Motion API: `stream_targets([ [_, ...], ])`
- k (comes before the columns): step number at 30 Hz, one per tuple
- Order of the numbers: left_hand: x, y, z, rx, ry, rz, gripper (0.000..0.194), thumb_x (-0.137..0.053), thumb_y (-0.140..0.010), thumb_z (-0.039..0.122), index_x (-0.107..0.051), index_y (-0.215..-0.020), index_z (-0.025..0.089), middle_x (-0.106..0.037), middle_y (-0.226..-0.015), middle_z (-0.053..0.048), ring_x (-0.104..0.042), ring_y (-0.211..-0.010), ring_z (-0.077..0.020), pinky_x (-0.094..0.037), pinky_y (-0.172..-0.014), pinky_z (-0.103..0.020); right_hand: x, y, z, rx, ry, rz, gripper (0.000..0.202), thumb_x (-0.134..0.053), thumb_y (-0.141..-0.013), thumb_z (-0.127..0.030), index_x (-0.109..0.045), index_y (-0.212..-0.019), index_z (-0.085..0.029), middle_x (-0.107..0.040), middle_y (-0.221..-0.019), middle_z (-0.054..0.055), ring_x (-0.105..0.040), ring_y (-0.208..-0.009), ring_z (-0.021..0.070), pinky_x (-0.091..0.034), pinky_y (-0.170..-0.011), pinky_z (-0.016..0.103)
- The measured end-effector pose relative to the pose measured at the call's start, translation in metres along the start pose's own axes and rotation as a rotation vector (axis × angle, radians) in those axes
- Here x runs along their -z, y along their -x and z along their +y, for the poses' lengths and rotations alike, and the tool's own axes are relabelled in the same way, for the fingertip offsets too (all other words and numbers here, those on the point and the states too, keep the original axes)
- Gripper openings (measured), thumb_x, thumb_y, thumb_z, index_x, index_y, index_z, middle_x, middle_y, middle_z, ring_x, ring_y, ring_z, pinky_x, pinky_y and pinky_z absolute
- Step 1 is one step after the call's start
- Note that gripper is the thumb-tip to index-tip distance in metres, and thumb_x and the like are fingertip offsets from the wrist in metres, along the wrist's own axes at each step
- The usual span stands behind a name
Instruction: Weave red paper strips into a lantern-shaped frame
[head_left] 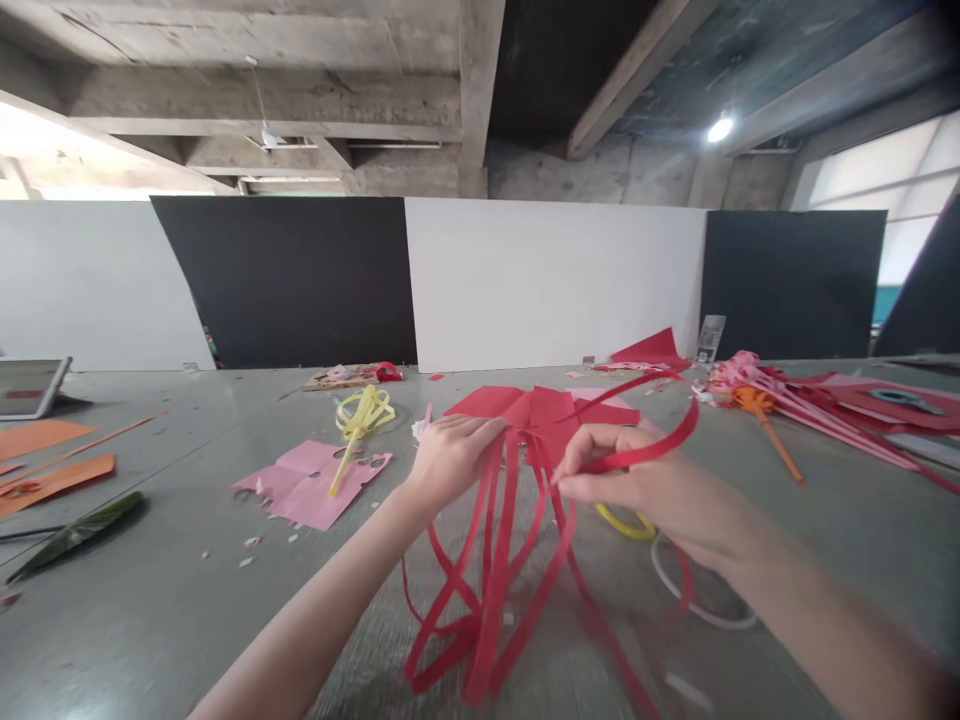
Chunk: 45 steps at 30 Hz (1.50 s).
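Long red paper strips (502, 560) form a bundle of loops at the middle of the grey table, hanging toward me. My left hand (457, 450) is closed on the far end of this bundle. To its right my right hand (611, 468) pinches a single red strip (664, 447), which curves up and back over the hand. Red paper sheets (499, 403) lie just beyond both hands. The fingertips of my left hand are partly hidden by the strips.
At left, a yellow looped paper flower (364, 412) rests on a pink sheet (315, 485). Orange paper (67, 483), a green leaf (82, 535) and a tablet (34, 388) lie farther left. At right are pink strips (810, 400), an orange flower (754, 402) and scissors (907, 401).
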<state>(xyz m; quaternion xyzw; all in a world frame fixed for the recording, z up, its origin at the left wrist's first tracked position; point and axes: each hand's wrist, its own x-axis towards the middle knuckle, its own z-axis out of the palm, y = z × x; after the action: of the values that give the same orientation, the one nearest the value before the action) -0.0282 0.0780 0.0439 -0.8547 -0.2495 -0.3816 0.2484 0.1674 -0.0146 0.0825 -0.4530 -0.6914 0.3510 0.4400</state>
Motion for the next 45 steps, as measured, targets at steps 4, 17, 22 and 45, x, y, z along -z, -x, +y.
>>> stream_targets([
  [4, -0.005, 0.006, -0.009, 0.041, 0.047, 0.066, 0.022, -0.041, -0.081, 0.02, -0.059, -0.092, 0.016, -0.068, -0.081, -0.007, -0.063, -0.073, -0.0162, -0.047, -0.065, -0.026, 0.012, 0.008, 0.002, 0.064, 0.224, -0.353, 0.013, -0.061, -0.062, -0.012, -0.063, -0.063, -0.025, -0.066, -0.066, -0.002, -0.06, -0.063, 0.0166, -0.044, -0.051, 0.024],
  [17, -0.008, 0.013, -0.014, -0.148, 0.053, 0.104, 0.018, -0.043, -0.079, 0.022, -0.059, -0.086, 0.017, -0.067, -0.07, -0.005, -0.063, -0.068, -0.0147, -0.048, -0.063, -0.026, -0.091, 0.034, 0.088, 0.703, 0.67, 0.039, 0.022, -0.037, -0.076, -0.004, -0.05, -0.066, -0.018, -0.054, -0.058, 0.003, -0.05, -0.056, 0.0146, -0.041, -0.052, 0.025],
  [22, -0.009, 0.014, -0.015, -0.21, 0.01, 0.138, 0.017, -0.043, -0.079, 0.022, -0.058, -0.084, 0.017, -0.067, -0.068, -0.004, -0.063, -0.067, -0.014, -0.049, -0.064, -0.026, -0.097, 0.041, 0.094, 0.89, 0.816, -0.044, 0.029, -0.028, -0.076, 0.0, -0.05, -0.067, -0.016, -0.051, -0.055, 0.005, -0.044, -0.053, 0.0162, -0.038, -0.05, 0.028],
  [45, -0.007, 0.013, -0.02, -0.239, -0.067, 0.165, 0.017, -0.042, -0.08, 0.022, -0.057, -0.075, 0.015, -0.061, -0.055, -0.001, -0.059, -0.057, -0.0123, -0.045, -0.055, -0.023, -0.097, 0.034, 0.094, -0.081, -0.086, -0.026, 0.007, -0.056, -0.067, -0.012, -0.054, -0.066, -0.019, -0.06, -0.064, -0.002, -0.057, -0.061, 0.0134, -0.043, -0.058, 0.023],
])
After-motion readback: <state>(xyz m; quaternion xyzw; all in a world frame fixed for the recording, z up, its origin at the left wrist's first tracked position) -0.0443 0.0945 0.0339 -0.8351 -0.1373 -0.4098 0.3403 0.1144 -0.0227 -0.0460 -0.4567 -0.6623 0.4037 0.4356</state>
